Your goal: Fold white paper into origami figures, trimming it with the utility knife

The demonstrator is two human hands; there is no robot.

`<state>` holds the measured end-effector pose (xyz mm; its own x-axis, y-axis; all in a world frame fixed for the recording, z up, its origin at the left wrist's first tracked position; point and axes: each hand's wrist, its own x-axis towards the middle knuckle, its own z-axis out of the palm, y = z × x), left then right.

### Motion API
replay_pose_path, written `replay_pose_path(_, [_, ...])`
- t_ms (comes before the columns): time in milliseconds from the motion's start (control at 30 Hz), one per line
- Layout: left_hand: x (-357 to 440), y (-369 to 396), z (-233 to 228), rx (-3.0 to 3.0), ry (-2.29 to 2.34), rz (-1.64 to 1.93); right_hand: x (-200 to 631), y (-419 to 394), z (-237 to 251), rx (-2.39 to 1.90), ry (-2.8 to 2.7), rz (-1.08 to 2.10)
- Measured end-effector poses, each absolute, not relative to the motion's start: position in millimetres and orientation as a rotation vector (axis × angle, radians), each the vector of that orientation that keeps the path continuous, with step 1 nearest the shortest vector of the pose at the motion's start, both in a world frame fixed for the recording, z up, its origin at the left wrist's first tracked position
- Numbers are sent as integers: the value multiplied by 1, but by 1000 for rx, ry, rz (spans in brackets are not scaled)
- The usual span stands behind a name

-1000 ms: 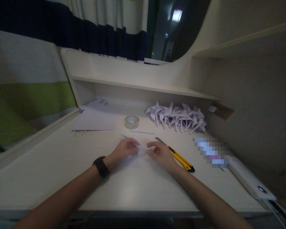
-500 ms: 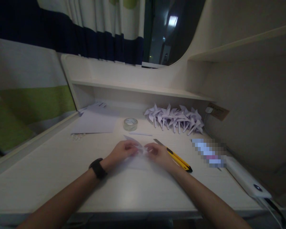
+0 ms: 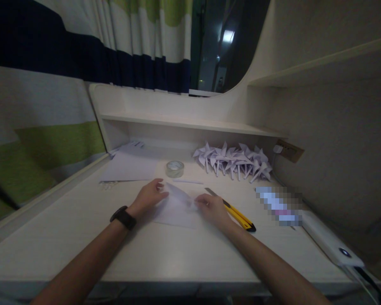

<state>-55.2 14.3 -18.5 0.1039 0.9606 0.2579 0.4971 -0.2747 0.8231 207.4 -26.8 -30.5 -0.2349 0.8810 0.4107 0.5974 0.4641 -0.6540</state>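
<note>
One sheet of white paper (image 3: 178, 207) lies partly folded on the tabletop (image 3: 165, 254), between the two hands and a little beyond the middle of the near edge. Its upper flap is lifted off the surface, seemingly because both hands pull it taut to set a crease. The raised edge runs from upper left to lower right, so the sheet's long axis lies roughly across the view, tilted slightly toward the right hand.

At the paper's left corner the left hand (image 3: 149, 197) rests fingers extended and fairly flat, pressing or pinching the edge; a dark wristband (image 3: 123, 217) circles that wrist. Its partner, the right hand (image 3: 211, 207), curls its fingertips narrowly on the paper's right end.

Just beside the right hand lies a yellow utility knife (image 3: 236, 212), blade pointing up-left. Farther back sit a roll of clear tape (image 3: 175, 168), a thin paper strip (image 3: 188, 181), loose sheets (image 3: 130, 167) and a row of folded paper pinwheels (image 3: 233, 161).
</note>
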Motion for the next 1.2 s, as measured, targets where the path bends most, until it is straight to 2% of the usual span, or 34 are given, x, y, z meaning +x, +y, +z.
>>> replay_pose_path(300, [-35, 15, -39, 1895, 1445, 1056, 197, -33, -34, -1117, -1948, 552])
replay_pose_path(567, [-26, 9, -33, 1717, 1351, 1077, 193, -33, -42, -1157, -2155, 225])
replay_pose_path(733, [-29, 11, -30, 2097, 1534, 996, 189, -35, -30, -1094, -2176, 118])
replay_pose_path(833, [-31, 10, -28, 2212, 1612, 918, 186, -32, -23, -1056, -2143, 188])
replay_pose_path(1000, [-32, 0, -18, 2523, 1678, 1012, 179, -25, -27, -1086, -1883, 389])
replay_pose_path(1200, [-30, -15, -10, 2613, 1804, 653, 179, -24, -39, -1208, -1707, 584])
